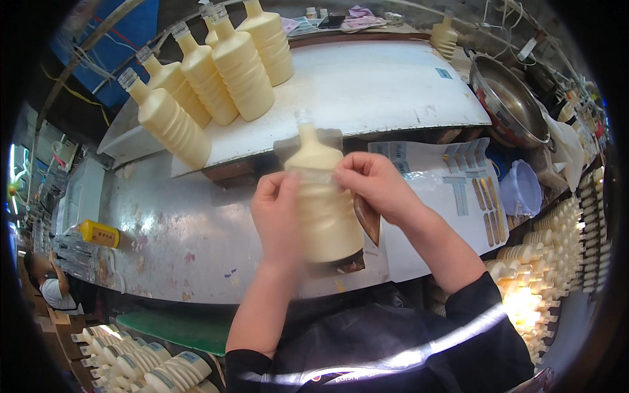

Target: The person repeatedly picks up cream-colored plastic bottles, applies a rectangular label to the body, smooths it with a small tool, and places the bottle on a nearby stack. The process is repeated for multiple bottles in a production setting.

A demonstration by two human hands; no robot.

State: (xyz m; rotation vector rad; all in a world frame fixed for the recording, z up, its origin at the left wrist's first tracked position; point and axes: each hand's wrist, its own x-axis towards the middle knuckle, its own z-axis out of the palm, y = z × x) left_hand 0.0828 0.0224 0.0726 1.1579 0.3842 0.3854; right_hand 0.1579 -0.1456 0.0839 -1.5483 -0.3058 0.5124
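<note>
A cream-coloured bottle (327, 226) with a clear threaded neck and wavy ridged sides stands tilted in front of me, on a dark support at the table edge. Across its upper body lies a thin translucent strip, which looks like a clear label (318, 177). My left hand (278, 206), slightly blurred, is closed at the strip's left end, thumb against the bottle. At the other end, my right hand (375, 180) pinches the strip between thumb and fingers. A brown pointed flat tool (367, 220) hangs under my right palm, apparently tucked in the lower fingers.
Several similar bottles (242, 72) stand on the raised white board (367, 85). Right lie label sheets (426, 157) and gold strips (488, 206), near a lilac bucket (521, 188) and metal pan (508, 95). A yellow bottle (99, 233) lies left. Many bottles fill both lower sides; another person sits far left.
</note>
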